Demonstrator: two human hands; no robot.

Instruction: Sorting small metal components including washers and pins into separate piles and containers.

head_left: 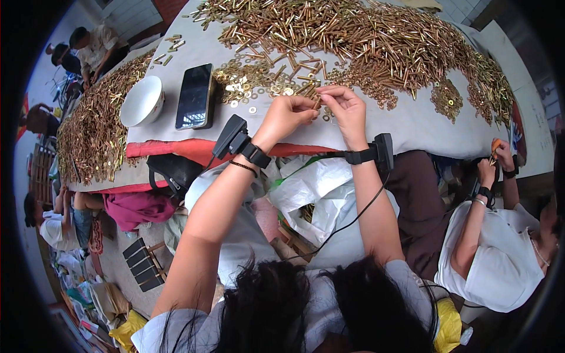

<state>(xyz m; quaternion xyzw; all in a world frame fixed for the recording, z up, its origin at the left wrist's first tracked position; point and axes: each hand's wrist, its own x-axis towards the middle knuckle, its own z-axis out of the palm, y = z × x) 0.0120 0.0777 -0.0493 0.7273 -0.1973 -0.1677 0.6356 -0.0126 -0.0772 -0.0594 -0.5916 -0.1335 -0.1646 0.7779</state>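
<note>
Over the near edge of the table my two hands meet, fingertips close together. My left hand [286, 119] pinches one end of a small brass-coloured bolt [318, 103]. The thumb and forefinger of my right hand [346, 112] close at the same bolt; its end is partly hidden by the fingers. Just beyond my hands lie loose flat washers [242, 88] and scattered bolts. Behind them spreads a large heap of similar brass-coloured bolts [329, 35]. Small nuts or rings [376, 88] lie to the right of my right hand.
Left of my hands are a black phone [195, 97] and a white bowl [143, 101]. Another metal heap [97, 120] lies at far left. A white plastic sack [312, 191] rests on my lap. Beside me at right, a person in white [491, 253] holds an orange-handled tool.
</note>
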